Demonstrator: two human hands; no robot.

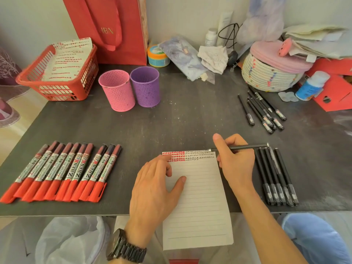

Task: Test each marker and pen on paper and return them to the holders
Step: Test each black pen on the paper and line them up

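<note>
Here, the dark table (171, 121) carries lined paper (200, 197) overhanging its edge.

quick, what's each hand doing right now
Left hand: open, fingers flat on the lined paper.
Right hand: holding a black pen, tip at the paper's top edge.

A dark grey table (171, 121), scuffed with pale smears, stood against a plain off-white wall (181, 16). Soft, even light fell across it. Past its left edge lay purple patterned fabric (8, 73), possibly bedding, beside a cream surface (17, 138).
</note>
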